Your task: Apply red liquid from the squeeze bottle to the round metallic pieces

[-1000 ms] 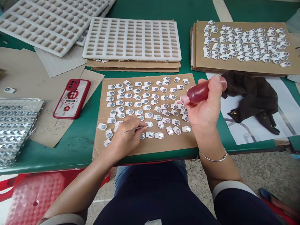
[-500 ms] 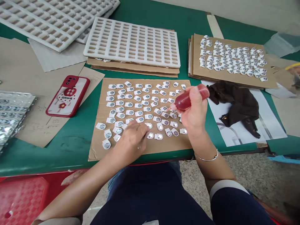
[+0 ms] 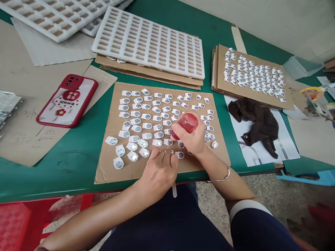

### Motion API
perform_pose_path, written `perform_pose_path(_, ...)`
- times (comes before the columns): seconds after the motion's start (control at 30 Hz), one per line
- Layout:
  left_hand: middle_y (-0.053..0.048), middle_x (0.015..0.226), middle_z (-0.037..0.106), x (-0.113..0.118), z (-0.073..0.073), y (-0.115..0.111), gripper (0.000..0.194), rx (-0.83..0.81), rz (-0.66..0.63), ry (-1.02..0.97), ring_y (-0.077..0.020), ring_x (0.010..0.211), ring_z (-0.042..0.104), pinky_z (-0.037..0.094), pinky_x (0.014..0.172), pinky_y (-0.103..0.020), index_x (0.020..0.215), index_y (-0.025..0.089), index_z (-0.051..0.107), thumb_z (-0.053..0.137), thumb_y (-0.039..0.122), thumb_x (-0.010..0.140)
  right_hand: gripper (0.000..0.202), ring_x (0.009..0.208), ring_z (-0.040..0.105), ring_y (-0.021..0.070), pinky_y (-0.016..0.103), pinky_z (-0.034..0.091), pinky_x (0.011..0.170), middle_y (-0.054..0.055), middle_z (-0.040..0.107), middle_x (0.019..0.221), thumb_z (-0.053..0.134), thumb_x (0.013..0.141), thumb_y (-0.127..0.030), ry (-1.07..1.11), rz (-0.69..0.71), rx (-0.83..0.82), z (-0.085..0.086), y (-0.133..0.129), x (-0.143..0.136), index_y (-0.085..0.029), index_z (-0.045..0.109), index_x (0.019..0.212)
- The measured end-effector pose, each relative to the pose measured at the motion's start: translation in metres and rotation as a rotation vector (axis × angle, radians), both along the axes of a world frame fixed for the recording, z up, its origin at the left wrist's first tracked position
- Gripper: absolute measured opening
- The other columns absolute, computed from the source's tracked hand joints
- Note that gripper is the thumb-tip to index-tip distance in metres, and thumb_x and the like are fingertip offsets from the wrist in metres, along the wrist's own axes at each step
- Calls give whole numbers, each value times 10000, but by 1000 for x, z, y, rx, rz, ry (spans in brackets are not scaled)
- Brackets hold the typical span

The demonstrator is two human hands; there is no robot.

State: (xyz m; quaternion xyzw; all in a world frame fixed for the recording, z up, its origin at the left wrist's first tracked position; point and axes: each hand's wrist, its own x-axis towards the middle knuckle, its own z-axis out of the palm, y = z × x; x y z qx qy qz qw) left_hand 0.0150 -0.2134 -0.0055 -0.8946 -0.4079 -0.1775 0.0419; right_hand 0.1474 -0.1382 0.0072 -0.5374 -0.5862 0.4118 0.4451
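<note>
My right hand [image 3: 193, 136] is wrapped round a red squeeze bottle [image 3: 187, 122], tipped downward over the middle of a cardboard sheet [image 3: 107, 172]. The bottle's nozzle is mostly hidden by the hand. Close beside it, my left hand [image 3: 161, 170] is closed, knuckles up, at the sheet's front edge. The end of a narrow pale stick [image 3: 174, 191] pokes out below that hand; its rest is covered. Rows of small white tabs with round silvery discs [image 3: 133, 156] lie across the cardboard, several of them just beyond my left fingertips.
A white slotted tray [image 3: 149, 42] rests on stacked cardboard behind. To the left lie a red-cased phone [image 3: 67, 101] and a clear plastic pack [image 3: 9, 108]. On the right are a dark cloth [image 3: 258, 118] and another cardboard stack [image 3: 222, 69] bearing similar tabs.
The red bottle has moved left and down, and now tips more steeply. My left hand has shifted slightly right and nearer me, and the pale stick end has come into view.
</note>
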Motion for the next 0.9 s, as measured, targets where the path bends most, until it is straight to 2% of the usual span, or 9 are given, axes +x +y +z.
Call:
perform_pose_path(0.3, -105, 635, 596, 5, -1, -3, 203, 94, 13, 67, -193, 536, 510, 395, 602, -338, 652, 132, 511, 442, 3, 792, 241, 528, 585, 145, 303, 514, 494, -21, 571, 629, 683, 685, -343, -75, 58, 0, -5, -2, 1, -239, 489, 785)
perform_pose_path(0.5, -48, 565, 547, 6, -2, -4, 226, 123, 40, 52, -170, 515, 478, 387, 599, -316, 634, 149, 482, 456, 12, 812, 246, 584, 589, 147, 308, 525, 553, -6, 590, 667, 676, 691, -362, -157, 36, 62, -5, -2, 0, -228, 494, 787)
perform_pose_path(0.7, -67, 608, 567, 6, -2, -3, 240, 118, 42, 45, -173, 529, 486, 378, 607, -316, 649, 143, 479, 412, 12, 838, 272, 633, 596, 154, 330, 532, 619, 2, 608, 703, 673, 686, -411, -219, 13, 114, -7, -2, -1, -226, 504, 793)
perform_pose_path(0.9, -87, 609, 582, 6, -2, -4, 229, 106, 28, 48, -183, 539, 493, 368, 613, -326, 637, 141, 474, 425, -1, 810, 254, 618, 592, 140, 323, 525, 636, -15, 623, 702, 683, 683, -369, -224, 7, 172, -7, -2, -1, -228, 511, 806)
